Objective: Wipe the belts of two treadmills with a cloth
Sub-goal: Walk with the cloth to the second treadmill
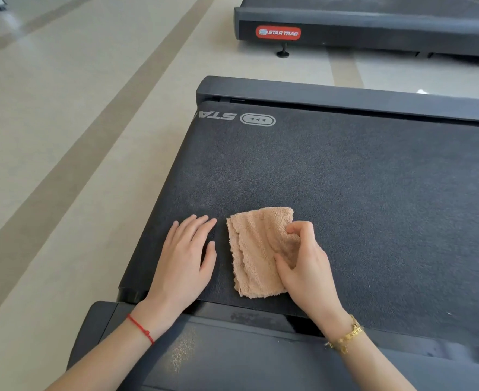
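Note:
A folded peach terry cloth lies on the dark belt of the near treadmill, close to its left end. My right hand pinches the cloth's right edge between thumb and curled fingers. My left hand rests flat on the belt just left of the cloth, fingers straight, apart from it. A second treadmill with a red STAR TRAC label stands further away at the top right; only its end shows.
The near treadmill's side rail runs under my wrists, with a dusty patch on it. A far rail borders the belt. Pale floor with darker stripes spreads to the left and between the machines.

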A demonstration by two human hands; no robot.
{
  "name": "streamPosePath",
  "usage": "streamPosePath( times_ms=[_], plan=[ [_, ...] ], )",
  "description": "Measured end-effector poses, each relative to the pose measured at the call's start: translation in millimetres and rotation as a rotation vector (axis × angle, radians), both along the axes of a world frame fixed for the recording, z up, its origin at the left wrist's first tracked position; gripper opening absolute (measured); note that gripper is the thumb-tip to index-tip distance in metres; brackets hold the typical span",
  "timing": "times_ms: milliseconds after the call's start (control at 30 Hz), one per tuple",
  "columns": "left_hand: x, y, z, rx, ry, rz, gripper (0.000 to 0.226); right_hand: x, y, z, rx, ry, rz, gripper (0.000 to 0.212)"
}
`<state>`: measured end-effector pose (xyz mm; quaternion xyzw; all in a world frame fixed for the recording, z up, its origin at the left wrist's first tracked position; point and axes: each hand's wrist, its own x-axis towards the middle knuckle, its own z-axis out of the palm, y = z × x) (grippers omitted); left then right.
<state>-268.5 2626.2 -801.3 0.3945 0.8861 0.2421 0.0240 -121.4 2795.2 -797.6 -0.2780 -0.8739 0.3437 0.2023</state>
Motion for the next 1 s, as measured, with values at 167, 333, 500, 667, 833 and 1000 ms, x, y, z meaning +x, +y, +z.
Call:
streamPosePath(
  times_ms=[167, 333, 500, 667, 833, 1000],
  plan=[
    [-10.4, -2.5, 19.0, 0.033, -0.078, -0.034, 0.039, -11.9, 8.0, 12.2, -0.227, -0.041, -0.02, 0.046],
    [-14.9, -12.5, 68.6, 0.02, -0.217, 0.086, 0.033, -26.1, 9.5, 58.2, -0.45, -0.128, -0.013, 0.043],
    [-14.6, -30.2, 149.5, -0.012, -0.206, 0.116, 0.03, -37.7, -1.6, 135.2, -0.525, -0.176, -0.001, 0.044],
    [-18.3, -59.3, 246.4, -0.023, -0.135, 0.154, 0.027, -51.8, -19.9, 235.5, -0.553, -0.201, 0.064, 0.045],
    [-20.0, -101.9, 367.5, -0.014, -0.098, 0.223, 0.028, -61.8, -54.5, 358.2, -0.574, -0.169, 0.119, 0.051],
    [-14.4, -153.5, 500.3, -0.008, -0.066, 0.312, 0.03, -66.5, -92.4, 487.2, -0.575, -0.172, 0.182, 0.061]
  ],
)
